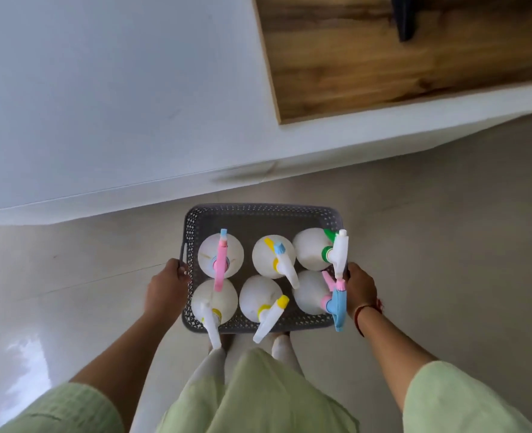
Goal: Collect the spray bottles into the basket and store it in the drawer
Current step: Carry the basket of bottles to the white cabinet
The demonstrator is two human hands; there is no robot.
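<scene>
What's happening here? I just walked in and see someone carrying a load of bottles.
A person is carrying a grey basket with the left hand and right hand gripping its two sides. Six white spray bottles stand upright inside in two rows. The basket is held above the floor, near a white cabinet; no open drawer is visible yet.

A white cabinet front (102,98) fills the upper left, its base meeting a pale glossy tiled floor (446,229). Atop it, upper right, lies a wood-grain surface (383,64) where a dark, blurred object (403,17) stands near the top edge
</scene>
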